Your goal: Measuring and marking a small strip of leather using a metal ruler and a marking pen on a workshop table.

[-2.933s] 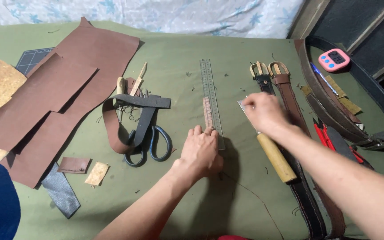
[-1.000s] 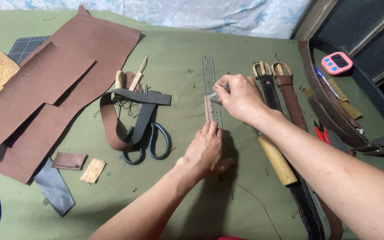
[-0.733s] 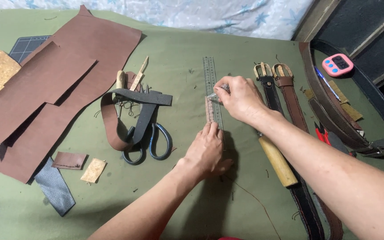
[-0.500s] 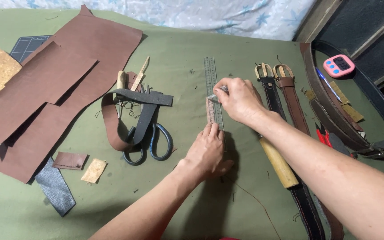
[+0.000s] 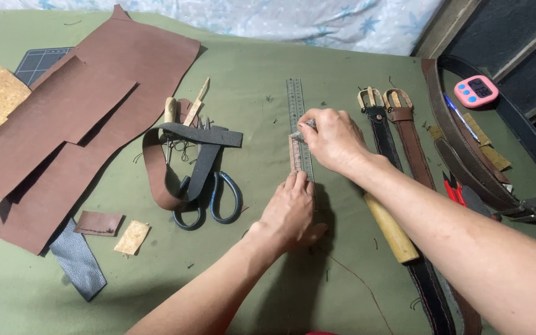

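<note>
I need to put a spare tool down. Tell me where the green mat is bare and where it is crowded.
Bare mat lies between the large brown leather sheets and the metal ruler. Another bare patch runs along the near edge, below the scissors. The right side is crowded: two buckled belts, a wooden-handled knife and the pink timer.

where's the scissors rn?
Head view, left of centre on the green mat: the scissors lie partly under the looped brown and black straps, left of the left hand and the metal ruler.
</note>
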